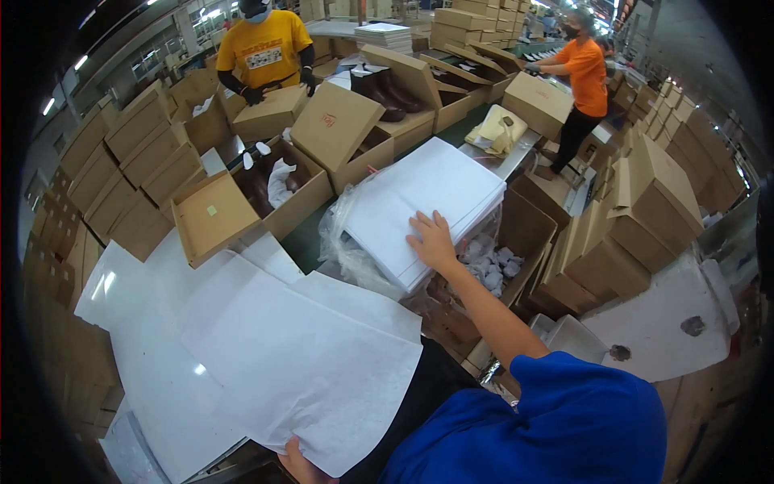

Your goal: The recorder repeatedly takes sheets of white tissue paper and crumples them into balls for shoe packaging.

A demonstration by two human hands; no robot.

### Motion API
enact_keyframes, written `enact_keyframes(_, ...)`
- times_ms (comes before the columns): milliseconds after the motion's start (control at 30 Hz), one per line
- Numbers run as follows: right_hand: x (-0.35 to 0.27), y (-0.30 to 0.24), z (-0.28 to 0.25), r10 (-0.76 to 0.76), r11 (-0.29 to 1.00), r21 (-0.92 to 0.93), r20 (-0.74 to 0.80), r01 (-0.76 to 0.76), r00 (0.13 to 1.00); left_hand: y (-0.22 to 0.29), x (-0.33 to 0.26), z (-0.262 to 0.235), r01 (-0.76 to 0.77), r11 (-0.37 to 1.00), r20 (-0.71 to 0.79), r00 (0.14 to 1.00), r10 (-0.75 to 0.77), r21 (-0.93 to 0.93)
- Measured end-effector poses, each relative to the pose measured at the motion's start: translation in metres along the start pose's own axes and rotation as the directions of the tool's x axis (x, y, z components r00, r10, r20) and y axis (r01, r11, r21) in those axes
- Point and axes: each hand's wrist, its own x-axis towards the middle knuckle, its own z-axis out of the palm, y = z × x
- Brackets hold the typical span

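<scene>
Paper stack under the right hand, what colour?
White; the paper stack under the right hand shows in the head view.

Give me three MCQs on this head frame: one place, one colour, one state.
1. Where does the right hand rest?
A. on the stack of white sheets
B. inside an open shoe box
C. on the green belt

2. What colour is the person's own sleeve?
A. yellow
B. orange
C. blue

3. How is the left hand engaged?
A. hanging free, touching nothing
B. gripping the near edge of the large white paper sheet
C. pressing a box lid shut

Key: 1 A, the palm lies flat on the stack of white sheets. 2 C, the sleeve at the lower edge is blue. 3 B, its fingers hold the large white paper sheet.
</scene>
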Motion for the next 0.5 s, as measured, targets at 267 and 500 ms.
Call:
enact_keyframes(267, -0.002, -0.010, 0.004, 0.088, 0.988, 0.139, -0.112, -0.073, 0.990, -0.003, -0.001, 0.008, 0.164, 0.986, -0.013, 0.986, -0.164, 0.010)
enact_keyframes(500, -0.015, -0.050, -0.063, 0.058, 0.998, 0.041, -0.287, -0.048, 0.956, -0.016, 0.017, 0.022, 0.128, 0.987, 0.148, 0.983, -0.113, -0.096)
